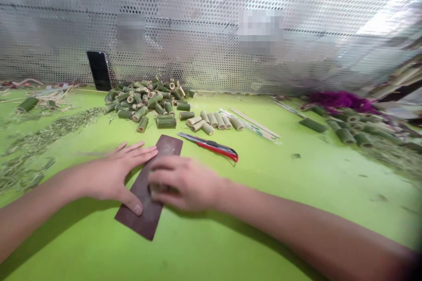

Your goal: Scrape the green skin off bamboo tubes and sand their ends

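A dark brown strip of sandpaper (150,224) lies slanted on the green table. My left hand (112,171) rests on its left edge, fingers stretched out and thumb apart, pressing it flat. Over the strip's middle, my right hand (187,182) is closed, blurred by motion. Its curled fingers grip a short bamboo piece (154,191), mostly hidden and pressed against the sandpaper. Just beyond the right hand lies a red and black utility knife (214,145) with its blade out. Several pale, peeled bamboo pieces (219,120) sit in a loose row behind the knife.
A heap of green bamboo pieces (154,99) stands at the back, with a phone (99,71) leaning upright against the perforated metal panel (211,66). Shavings (49,134) spread along the left. At right are more bamboo pieces (346,136) and purple fibres (343,102). Thin sticks (255,123) lie behind the knife.
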Tool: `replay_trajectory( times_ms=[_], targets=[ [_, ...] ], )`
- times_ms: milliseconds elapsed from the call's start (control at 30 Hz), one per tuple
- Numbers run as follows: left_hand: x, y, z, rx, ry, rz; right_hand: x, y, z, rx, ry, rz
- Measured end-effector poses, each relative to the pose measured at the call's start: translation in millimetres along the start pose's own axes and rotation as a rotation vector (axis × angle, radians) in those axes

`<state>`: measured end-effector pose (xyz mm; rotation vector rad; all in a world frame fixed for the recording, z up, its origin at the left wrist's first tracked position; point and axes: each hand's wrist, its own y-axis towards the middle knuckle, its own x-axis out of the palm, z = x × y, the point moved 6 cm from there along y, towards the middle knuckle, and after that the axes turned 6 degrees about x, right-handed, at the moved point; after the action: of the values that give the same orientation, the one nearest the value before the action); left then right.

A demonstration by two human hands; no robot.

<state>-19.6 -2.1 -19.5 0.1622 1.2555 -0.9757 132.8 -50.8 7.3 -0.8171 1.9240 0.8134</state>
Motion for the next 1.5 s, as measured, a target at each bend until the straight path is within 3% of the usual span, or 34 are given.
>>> replay_trajectory(
  times_ms=[133, 200, 300, 333, 467, 500, 667, 833, 900, 1033, 1200, 1300, 1400, 1500],
  targets=[
    [-1, -1, -1, -0.035, -0.005, 0.000, -11, -1, 19, 0.238, -0.117, 0.125],
    [-2, 0, 2, -0.010, 0.004, 0.000, -8, -2, 11, 0.165, -0.108, 0.101],
    [-4, 0, 6, 0.025, 0.017, 0.011, 1, -3, -5, -0.086, -0.076, 0.017],
    [-4, 0, 6, 0.022, 0.014, 0.013, 1, -3, -4, -0.089, -0.082, 0.017],
    [-2, -2, 2, -0.021, -0.010, 0.011, -9, -2, 20, 0.238, -0.128, 0.136],
    [-2, -2, 2, -0.019, -0.014, 0.011, -8, -2, 20, 0.260, -0.117, 0.142],
    [-3, 0, 3, 0.022, -0.015, 0.015, 2, -2, -1, -0.009, -0.039, 0.064],
    [-4, 0, 3, -0.014, -0.038, 0.011, -13, -2, 26, 0.254, -0.129, 0.127],
    [-5, 0, 5, 0.003, -0.038, 0.011, -10, -2, 18, 0.209, -0.123, 0.119],
    [-5, 0, 7, 0.022, -0.022, 0.004, 1, -3, -4, -0.063, -0.051, 0.082],
    [-2, -2, 1, -0.032, -0.030, 0.008, -18, -3, 35, 0.138, -0.130, 0.108],
    [-2, -1, 1, -0.031, -0.037, 0.008, -20, -3, 35, 0.184, -0.164, 0.097],
    [-3, 0, 3, -0.019, -0.027, 0.006, -6, -3, 16, 0.128, -0.110, 0.099],
    [-4, 1, 6, 0.021, -0.017, 0.020, 5, -2, 2, -0.027, -0.067, 0.103]
  ],
)
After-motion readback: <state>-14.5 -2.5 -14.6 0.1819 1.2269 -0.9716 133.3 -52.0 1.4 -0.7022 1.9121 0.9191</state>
